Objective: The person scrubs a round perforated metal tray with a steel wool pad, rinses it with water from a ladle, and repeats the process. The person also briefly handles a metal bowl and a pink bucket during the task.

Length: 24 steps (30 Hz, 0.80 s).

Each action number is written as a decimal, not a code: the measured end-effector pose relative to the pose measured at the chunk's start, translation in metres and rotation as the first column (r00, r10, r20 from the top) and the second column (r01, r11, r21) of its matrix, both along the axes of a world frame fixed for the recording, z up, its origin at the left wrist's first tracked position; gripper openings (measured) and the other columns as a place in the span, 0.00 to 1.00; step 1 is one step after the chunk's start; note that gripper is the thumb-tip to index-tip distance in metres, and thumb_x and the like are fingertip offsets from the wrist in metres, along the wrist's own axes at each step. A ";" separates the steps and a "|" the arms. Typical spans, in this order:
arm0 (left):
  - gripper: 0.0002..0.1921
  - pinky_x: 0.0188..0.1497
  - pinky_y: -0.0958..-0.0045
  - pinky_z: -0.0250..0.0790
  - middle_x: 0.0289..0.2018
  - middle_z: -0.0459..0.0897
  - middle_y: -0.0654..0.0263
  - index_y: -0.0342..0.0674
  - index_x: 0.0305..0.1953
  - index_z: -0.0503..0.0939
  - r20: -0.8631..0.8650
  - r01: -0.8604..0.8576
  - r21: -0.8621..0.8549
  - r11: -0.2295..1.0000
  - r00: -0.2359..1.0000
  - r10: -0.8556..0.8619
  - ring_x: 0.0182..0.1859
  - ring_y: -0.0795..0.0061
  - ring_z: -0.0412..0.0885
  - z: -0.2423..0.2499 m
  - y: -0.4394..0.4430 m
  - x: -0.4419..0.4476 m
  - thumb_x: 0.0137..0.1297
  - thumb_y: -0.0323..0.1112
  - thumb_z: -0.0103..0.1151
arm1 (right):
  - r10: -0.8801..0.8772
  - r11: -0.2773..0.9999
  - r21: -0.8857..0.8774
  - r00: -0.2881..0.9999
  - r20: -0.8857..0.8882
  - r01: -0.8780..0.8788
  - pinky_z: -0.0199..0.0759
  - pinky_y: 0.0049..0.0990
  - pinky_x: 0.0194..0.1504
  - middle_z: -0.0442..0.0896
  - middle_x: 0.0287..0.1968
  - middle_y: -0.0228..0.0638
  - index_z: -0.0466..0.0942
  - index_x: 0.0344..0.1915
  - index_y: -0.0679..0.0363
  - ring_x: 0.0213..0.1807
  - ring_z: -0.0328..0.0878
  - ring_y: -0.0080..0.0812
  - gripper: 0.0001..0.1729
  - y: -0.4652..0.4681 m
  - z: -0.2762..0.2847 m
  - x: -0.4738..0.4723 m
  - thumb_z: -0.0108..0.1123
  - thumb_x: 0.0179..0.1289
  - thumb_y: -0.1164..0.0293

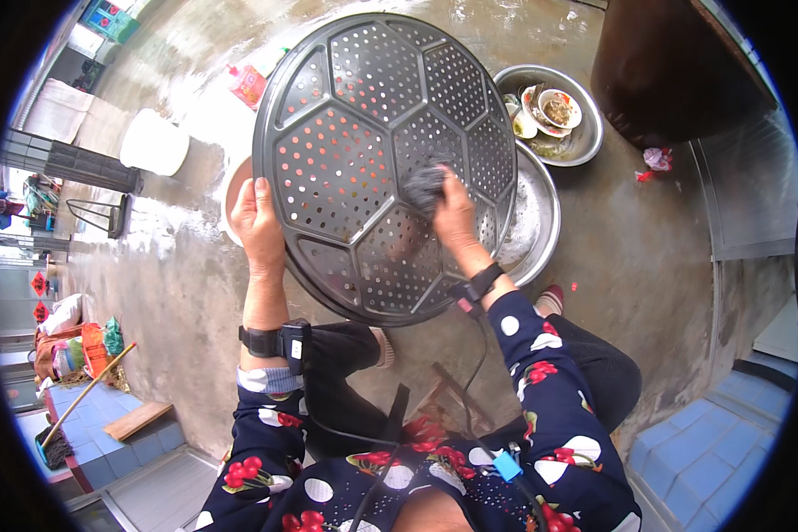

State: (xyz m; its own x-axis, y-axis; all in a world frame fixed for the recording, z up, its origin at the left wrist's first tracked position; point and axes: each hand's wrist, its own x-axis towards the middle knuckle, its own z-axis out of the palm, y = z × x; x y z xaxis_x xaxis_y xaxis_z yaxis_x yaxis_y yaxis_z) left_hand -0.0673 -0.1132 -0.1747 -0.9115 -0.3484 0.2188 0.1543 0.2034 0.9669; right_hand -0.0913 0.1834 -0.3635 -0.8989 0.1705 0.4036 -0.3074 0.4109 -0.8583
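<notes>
A large round perforated metal steamer tray (392,169) with raised ribs is held up in front of me. My left hand (258,223) grips its left rim, thumb on the near face. Pressed against the middle of the tray is a dark scouring pad (425,188), blurred, in my right hand (455,209). Behind the tray's right side a metal basin (537,219) with whitish suds partly shows. The rim of a pinkish basin (234,199) peeks out on the left, mostly hidden by the tray and my left hand.
A metal basin (595,139) of dirty bowls (558,110) stands on the wet concrete floor at upper right, near a big brown vat (671,73). A red bottle (247,85) and a white bucket (154,143) are at upper left. Blue-tiled steps (701,445) lie at lower right.
</notes>
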 end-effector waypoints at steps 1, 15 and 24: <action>0.15 0.45 0.79 0.75 0.42 0.89 0.73 0.35 0.52 0.86 -0.065 0.055 0.001 0.998 0.996 -0.055 0.41 0.88 0.81 -0.002 -0.002 0.000 0.91 0.39 0.52 | -0.067 0.998 -0.015 0.997 0.038 0.067 0.75 0.46 0.71 0.85 0.66 0.54 0.76 0.70 0.61 0.70 0.81 0.58 0.28 0.021 -0.023 -0.001 0.59 0.71 0.81; 0.16 0.47 0.81 0.74 0.41 0.89 0.73 0.33 0.56 0.87 -0.043 -0.009 -0.017 1.000 0.999 0.008 0.42 0.88 0.80 0.000 0.007 0.001 0.91 0.38 0.52 | -0.344 0.716 -0.288 0.681 0.647 0.636 0.76 0.40 0.59 0.91 0.55 0.46 0.82 0.59 0.68 0.55 0.86 0.42 0.16 0.165 -0.179 -0.001 0.63 0.75 0.72; 0.14 0.44 0.80 0.73 0.39 0.87 0.74 0.36 0.49 0.85 -0.056 0.031 -0.036 0.999 0.998 -0.033 0.41 0.88 0.79 0.010 0.005 0.000 0.91 0.39 0.53 | 0.029 1.000 -0.010 0.994 -0.102 -0.030 0.72 0.44 0.76 0.83 0.71 0.53 0.75 0.74 0.63 0.75 0.79 0.55 0.28 -0.024 0.029 -0.001 0.55 0.77 0.79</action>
State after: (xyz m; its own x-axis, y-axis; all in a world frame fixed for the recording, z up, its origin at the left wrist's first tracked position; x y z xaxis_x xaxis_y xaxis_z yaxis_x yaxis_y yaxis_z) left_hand -0.0669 -0.1084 -0.1651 -0.9077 -0.3105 0.2822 0.2158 0.2312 0.9487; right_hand -0.0919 0.1590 -0.3344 -0.8581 0.1495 0.4912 -0.4049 0.3911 -0.8265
